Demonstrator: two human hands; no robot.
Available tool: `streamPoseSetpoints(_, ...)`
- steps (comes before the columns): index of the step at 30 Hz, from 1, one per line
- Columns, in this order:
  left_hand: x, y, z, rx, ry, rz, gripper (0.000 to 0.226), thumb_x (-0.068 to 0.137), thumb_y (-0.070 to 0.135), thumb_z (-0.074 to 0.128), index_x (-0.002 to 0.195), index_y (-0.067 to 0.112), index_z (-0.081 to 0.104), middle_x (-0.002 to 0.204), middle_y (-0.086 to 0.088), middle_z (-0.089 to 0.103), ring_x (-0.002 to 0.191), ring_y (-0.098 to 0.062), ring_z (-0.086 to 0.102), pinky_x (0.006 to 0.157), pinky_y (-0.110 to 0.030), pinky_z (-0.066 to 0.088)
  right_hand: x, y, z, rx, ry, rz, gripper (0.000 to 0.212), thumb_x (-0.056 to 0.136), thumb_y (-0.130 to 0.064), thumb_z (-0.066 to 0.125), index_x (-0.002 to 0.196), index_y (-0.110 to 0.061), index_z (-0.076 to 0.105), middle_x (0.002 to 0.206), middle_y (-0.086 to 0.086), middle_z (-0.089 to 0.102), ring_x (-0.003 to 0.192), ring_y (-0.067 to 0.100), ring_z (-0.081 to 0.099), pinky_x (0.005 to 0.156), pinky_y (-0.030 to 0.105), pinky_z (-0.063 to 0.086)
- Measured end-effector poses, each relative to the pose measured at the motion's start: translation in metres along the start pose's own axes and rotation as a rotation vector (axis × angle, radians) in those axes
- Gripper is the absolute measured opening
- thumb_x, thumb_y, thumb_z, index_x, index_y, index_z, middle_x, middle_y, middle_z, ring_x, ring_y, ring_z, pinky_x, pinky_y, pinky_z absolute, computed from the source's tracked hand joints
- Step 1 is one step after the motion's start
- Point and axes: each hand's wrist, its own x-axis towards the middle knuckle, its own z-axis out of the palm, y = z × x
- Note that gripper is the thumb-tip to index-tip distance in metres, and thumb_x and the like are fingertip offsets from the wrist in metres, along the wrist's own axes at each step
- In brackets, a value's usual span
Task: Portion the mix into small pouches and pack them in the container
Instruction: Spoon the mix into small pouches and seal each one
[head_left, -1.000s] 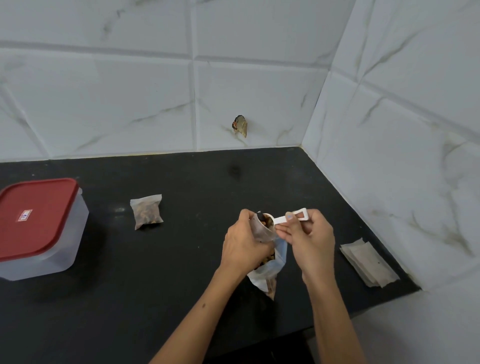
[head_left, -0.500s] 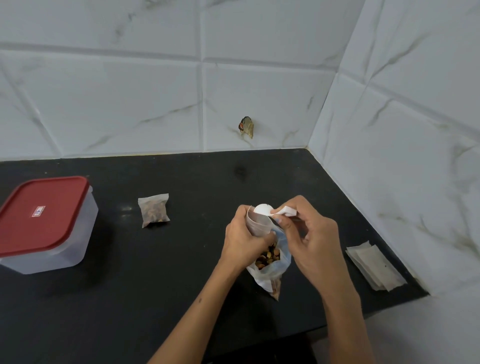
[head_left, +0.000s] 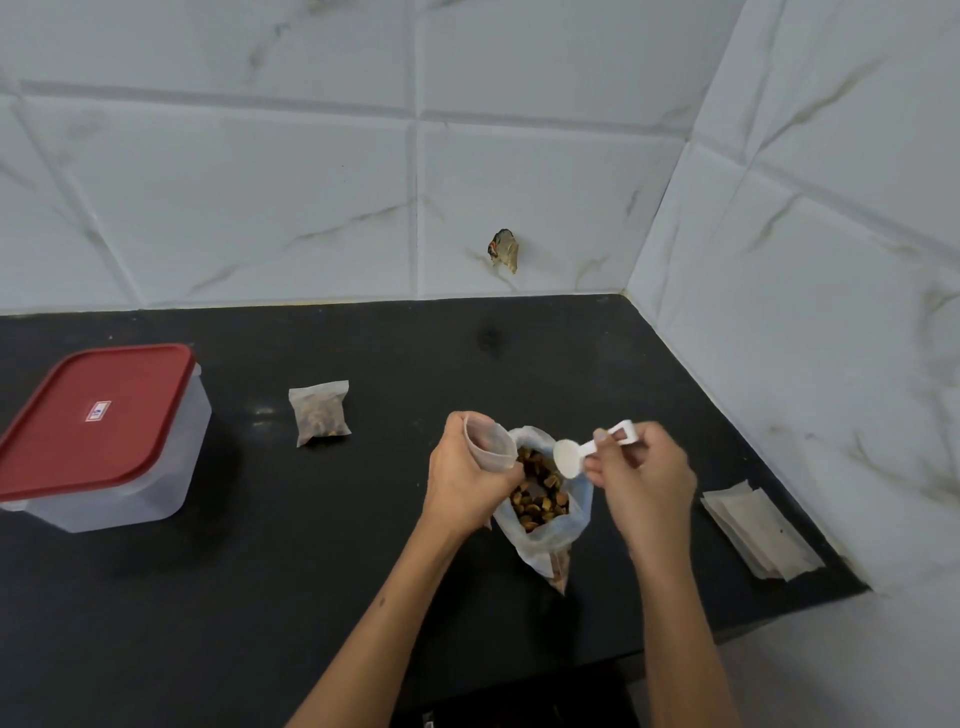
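Observation:
An open plastic bag of brown mix (head_left: 540, 499) stands on the black counter (head_left: 311, 545) between my hands. My left hand (head_left: 462, 478) grips a small translucent pouch (head_left: 488, 446), held open just left of the bag's mouth. My right hand (head_left: 641, 475) pinches the handle of a white plastic scoop (head_left: 571, 456), whose bowl hangs over the bag's opening. One filled pouch (head_left: 319, 413) lies flat further left. A clear container with a red lid (head_left: 93, 431), closed, sits at the far left.
A stack of flat unfilled pouches (head_left: 758, 530) lies at the right near the counter's edge. Tiled walls (head_left: 779, 260) close off the back and right side. A small scrap (head_left: 504, 249) sticks to the back wall.
The scoop was tipped over the small pouch; it has since swung right and now hangs over the bag of mix. My left hand still holds the pouch.

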Motion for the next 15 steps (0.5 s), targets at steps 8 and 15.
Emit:
streamPoseSetpoints(8,-0.001,-0.028,-0.005,0.019,-0.037,-0.090,0.032,0.072,0.018,0.076,0.097,0.020,0.057,0.094,0.009,0.062,0.089,-0.004,0.060,0.068,-0.016,0.046,0.007,0.043,0.034,-0.357,-0.096,-0.128,0.013,0.093,-0.015,0.059,0.082,-0.012,0.052,0.073,-0.005,0.056,0.076,0.017,0.060,0.066,0.032,0.052)
streamPoseSetpoints(15,-0.003,-0.039,0.001,-0.180,-0.150,-0.279,0.030,0.073,0.005,0.071,0.098,0.015,0.058,0.095,-0.003,0.066,0.088,-0.016,0.066,0.075,-0.032,0.057,0.005,0.048,0.043,-0.361,-0.327,-0.191,0.020,0.093,-0.015,0.057,0.081,-0.027,0.048,0.090,-0.003,0.060,0.085,0.011,0.057,0.063,0.011,0.037)
